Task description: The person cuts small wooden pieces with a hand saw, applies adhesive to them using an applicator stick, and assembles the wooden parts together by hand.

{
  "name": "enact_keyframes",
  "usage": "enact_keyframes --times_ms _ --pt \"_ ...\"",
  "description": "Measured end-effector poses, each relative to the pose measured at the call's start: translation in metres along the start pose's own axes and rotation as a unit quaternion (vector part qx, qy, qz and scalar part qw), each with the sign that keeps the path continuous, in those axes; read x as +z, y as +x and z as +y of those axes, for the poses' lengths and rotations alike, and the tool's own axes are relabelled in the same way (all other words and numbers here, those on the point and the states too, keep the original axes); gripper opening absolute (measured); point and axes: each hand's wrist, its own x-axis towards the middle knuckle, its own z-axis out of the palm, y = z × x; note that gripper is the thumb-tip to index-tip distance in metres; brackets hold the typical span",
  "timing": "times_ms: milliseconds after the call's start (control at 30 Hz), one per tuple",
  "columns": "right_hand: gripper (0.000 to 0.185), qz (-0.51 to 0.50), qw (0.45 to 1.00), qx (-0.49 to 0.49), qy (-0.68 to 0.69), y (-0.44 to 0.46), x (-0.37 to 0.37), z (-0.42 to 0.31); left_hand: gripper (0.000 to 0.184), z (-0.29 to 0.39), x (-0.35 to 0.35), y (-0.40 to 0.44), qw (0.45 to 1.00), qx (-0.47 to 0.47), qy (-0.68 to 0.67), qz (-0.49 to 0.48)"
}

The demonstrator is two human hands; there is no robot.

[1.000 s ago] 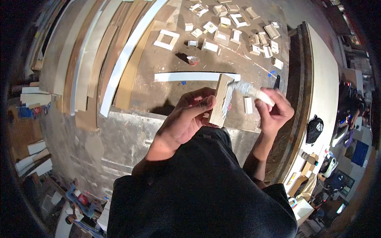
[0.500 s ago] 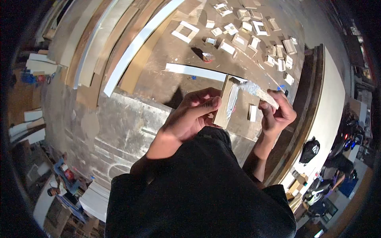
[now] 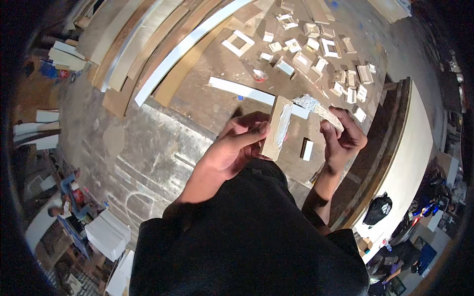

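Note:
My left hand [image 3: 229, 148] is closed round a short wooden block [image 3: 270, 135], thumb on its near side. A streak of white glue [image 3: 285, 124] coats the block's right-hand face. My right hand [image 3: 345, 137] pinches a thin, pale wooden strip [image 3: 330, 118] between thumb and fingers. White paste covers the far end of this strip, which is apart from the block. Beneath both hands, a long white board [image 3: 242, 91] lies on the worktable, partly hidden by the block. A small white-faced block [image 3: 307, 149] rests between my hands, lower down on the table.
Several small wooden frames and blocks [image 3: 301, 59] are scattered over the far side of the worktable [image 3: 192, 106]. Long boards [image 3: 163, 69] lie at the upper left. A red-and-white container [image 3: 259, 75] stands mid-table. To the right, a white panel [image 3: 407, 153] carries a black bag [image 3: 378, 209].
The strip in my right hand has drawn clear of the block's glued face, where its pasted end was before. The block has turned slightly in my left hand. The camera view has shifted.

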Motion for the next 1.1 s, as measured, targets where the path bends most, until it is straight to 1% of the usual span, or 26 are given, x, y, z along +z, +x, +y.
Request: enact_keyframes --times_ms 100,167,200,233,300,333,400,467,567,600,633,700,733,800,867,900,933,1033,1067,1100 --pt "0.03 -0.011 1.0 -0.008 0.025 -0.005 -0.019 -0.001 0.032 -0.014 0.011 0.004 1.0 0.007 -0.014 0.018" --pt "0.03 -0.055 0.996 -0.039 0.057 -0.007 -0.031 -0.001 0.044 -0.025 0.016 0.007 0.999 0.038 0.002 0.017" --pt "0.029 -0.085 0.994 -0.054 0.037 -0.005 -0.04 -0.001 0.044 -0.029 0.02 0.008 0.999 0.038 0.004 0.017" --pt "0.029 -0.084 0.994 -0.053 0.038 -0.004 -0.046 0.002 0.043 -0.034 0.024 0.01 0.999 0.042 -0.001 0.007" --pt "0.029 -0.073 0.997 0.009 0.007 -0.002 -0.057 0.008 0.043 -0.045 0.031 0.013 0.999 0.043 -0.005 0.0" --pt "0.028 -0.049 0.997 0.035 0.041 -0.003 -0.061 0.017 0.043 -0.051 0.033 0.015 0.999 0.04 -0.023 -0.009" --pt "0.028 -0.032 0.998 0.027 0.049 -0.002 -0.071 0.02 0.043 -0.059 0.04 0.018 0.998 0.038 -0.038 -0.018" --pt "0.028 -0.015 0.998 0.019 0.058 -0.002 -0.08 0.02 0.042 -0.064 0.052 0.019 0.999 0.036 -0.036 0.003" --pt "0.028 -0.055 0.996 -0.015 0.073 -0.006 -0.092 0.017 0.042 -0.073 0.055 0.024 0.998 0.038 -0.042 -0.021" --pt "0.026 -0.047 0.995 0.018 0.081 -0.009 -0.092 0.011 0.042 -0.074 0.057 0.025 0.998 0.039 -0.042 -0.021" --pt "0.026 -0.047 0.995 0.017 0.081 -0.008 -0.095 0.01 0.041 -0.076 0.06 0.025 0.998 0.041 -0.039 -0.017" --pt "0.026 -0.087 0.996 -0.007 0.022 -0.007 -0.1 0.01 0.041 -0.08 0.063 0.027 0.998 0.043 -0.034 -0.014" --pt "0.026 -0.086 0.996 -0.008 0.023 -0.01 -0.103 0.012 0.04 -0.081 0.064 0.028 0.998 0.052 -0.025 -0.007" --pt "0.03 -0.09 0.994 0.028 0.063 -0.021 -0.109 0.016 0.039 -0.083 0.067 0.03 0.998 0.064 -0.013 -0.001" --pt "0.033 -0.109 0.991 -0.008 0.075 -0.023 -0.112 0.017 0.026 -0.084 0.069 0.03 0.996 0.09 -0.018 0.019" --pt "0.033 -0.127 0.989 -0.025 0.07 -0.024 -0.116 0.018 0.026 -0.083 0.07 0.031 0.996 0.091 -0.017 0.018" --pt "0.032 -0.136 0.987 -0.017 0.087 -0.027 -0.118 0.018 0.026 -0.082 0.07 0.032 0.995 0.091 -0.012 0.024" --pt "0.035 -0.143 0.981 -0.044 0.121 -0.021 -0.119 0.023 0.026 -0.079 0.071 0.032 0.996 0.088 -0.013 0.017" --pt "0.037 -0.113 0.982 -0.056 0.141 -0.019 -0.114 0.023 0.026 -0.078 0.071 0.032 0.996 0.088 -0.019 0.006" --pt "0.037 -0.111 0.982 -0.055 0.141 -0.019 -0.11 0.021 0.026 -0.078 0.07 0.031 0.996 0.086 -0.018 0.006"
